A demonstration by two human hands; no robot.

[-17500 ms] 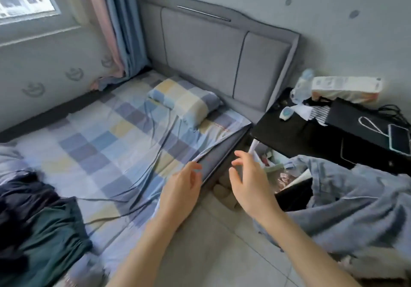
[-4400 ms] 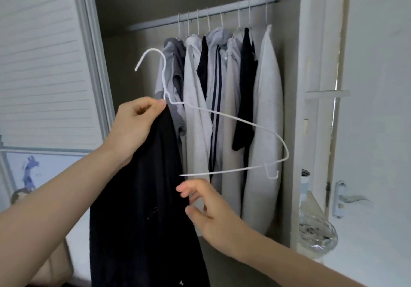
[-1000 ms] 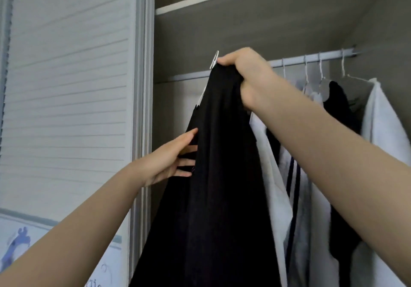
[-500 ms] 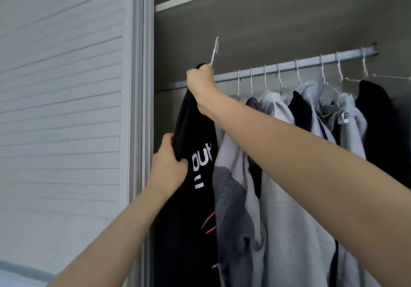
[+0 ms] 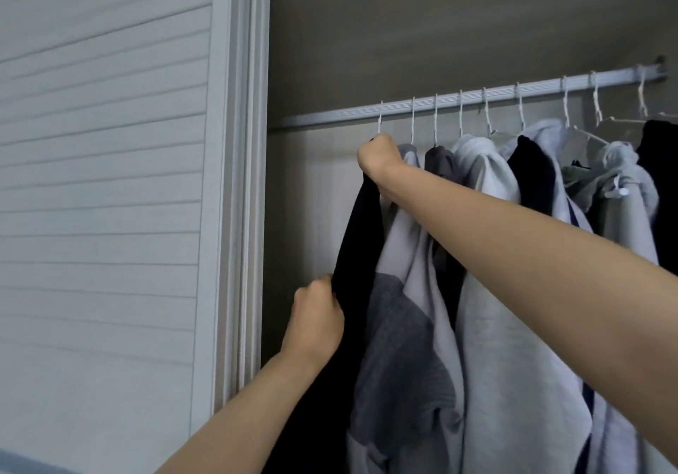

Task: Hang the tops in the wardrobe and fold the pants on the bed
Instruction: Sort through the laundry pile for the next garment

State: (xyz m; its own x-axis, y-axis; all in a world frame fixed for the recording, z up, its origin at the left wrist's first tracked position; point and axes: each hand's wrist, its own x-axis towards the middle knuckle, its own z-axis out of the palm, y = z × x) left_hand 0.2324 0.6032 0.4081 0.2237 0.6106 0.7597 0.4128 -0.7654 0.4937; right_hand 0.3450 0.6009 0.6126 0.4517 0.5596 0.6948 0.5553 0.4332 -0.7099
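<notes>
A black top hangs on a white wire hanger whose hook sits over the wardrobe rail, leftmost in the row. My right hand grips the top's neck and the hanger just below the hook. Lower down, my left hand pinches the black top's left edge. Most of the hanger is hidden under the fabric and my right hand.
To the right hang several grey, white and dark tops on white hangers, pressed close together. The slatted sliding wardrobe door and its frame stand at the left. A stretch of bare rail lies left of the black top.
The hanger's hook, held above the rail half a second ago, now sits on the rail. My right hand came down with it. My left hand slid lower on the black top's edge.
</notes>
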